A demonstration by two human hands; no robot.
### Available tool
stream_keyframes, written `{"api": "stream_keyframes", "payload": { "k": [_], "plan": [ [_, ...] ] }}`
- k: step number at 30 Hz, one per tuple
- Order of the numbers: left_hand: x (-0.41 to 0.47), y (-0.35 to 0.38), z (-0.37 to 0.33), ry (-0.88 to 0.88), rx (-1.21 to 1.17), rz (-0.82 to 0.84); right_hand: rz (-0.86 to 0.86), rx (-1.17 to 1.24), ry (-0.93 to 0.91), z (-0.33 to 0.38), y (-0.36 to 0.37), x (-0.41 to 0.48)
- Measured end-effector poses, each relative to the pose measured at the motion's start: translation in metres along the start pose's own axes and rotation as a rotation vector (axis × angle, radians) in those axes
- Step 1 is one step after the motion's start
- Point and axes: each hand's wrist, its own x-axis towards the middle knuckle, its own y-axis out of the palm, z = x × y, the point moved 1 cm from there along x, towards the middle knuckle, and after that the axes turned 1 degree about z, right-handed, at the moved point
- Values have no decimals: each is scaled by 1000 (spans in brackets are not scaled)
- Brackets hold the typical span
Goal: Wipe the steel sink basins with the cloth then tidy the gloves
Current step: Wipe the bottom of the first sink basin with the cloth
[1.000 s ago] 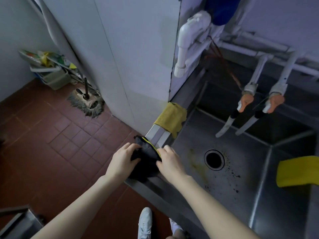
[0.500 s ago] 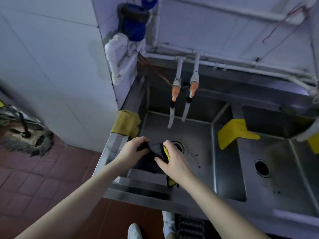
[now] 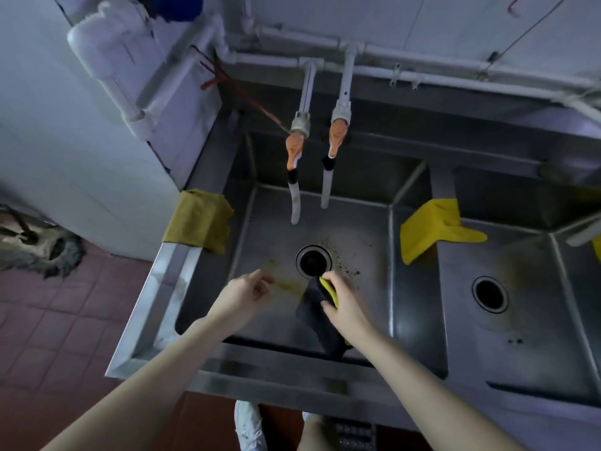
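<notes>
A steel sink unit has a left basin with a round drain and yellowish stains, and a right basin. My right hand grips a dark cloth with a yellow edge inside the left basin, just below the drain. Left of it, my left hand hovers over the basin floor, fingers loosely curled, holding nothing. A yellow glove lies draped over the divider between the basins. Another bit of yellow shows at the far right edge.
Two taps with orange handles hang over the left basin from white wall pipes. An olive-yellow rag lies on the sink's left rim. A mop head rests on the red tiled floor at left. My white shoes stand below the front rim.
The view swung right, over the basins. My left hand has let go of the cloth and drawn to the left. My right hand carried the cloth from the front-left rim down into the left basin.
</notes>
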Motion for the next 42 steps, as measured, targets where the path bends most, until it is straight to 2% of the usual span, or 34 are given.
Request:
{"api": "stream_keyframes", "payload": {
  "k": [5,8,10,12,14,15,17,20,23,28,31,34,38,42],
  "plan": [
    [18,7,29,20,212,-55,-16,-208,-22,-36,15,31],
    [26,16,47,24,316,-28,69,-314,-73,-47,39,47],
    [31,23,57,14,377,5,213,-362,-111,-55,64,55],
    [34,27,64,22,438,9,451,-379,-133,-67,91,60],
    [40,26,66,65,499,-29,666,-403,-87,-76,109,64],
    [44,23,67,94,531,-57,715,-420,-65,-80,118,68],
    [51,13,64,166,603,-108,707,-480,-54,-84,125,72],
    [65,-4,69,244,724,-135,689,-618,-133,-91,142,81],
    [79,-23,74,284,817,-156,719,-710,-94,-101,160,89],
    [96,-65,89,287,951,-145,654,-708,-111,-113,185,85],
    [101,-75,96,318,949,-88,625,-696,-214,-109,199,90],
    [102,-73,91,311,914,-106,651,-694,-248,-85,214,102],
    [104,-72,90,278,881,-141,586,-644,-150,-56,236,129],
    [105,-71,91,280,854,-176,393,-598,-75,-39,239,189]
  ]
}}
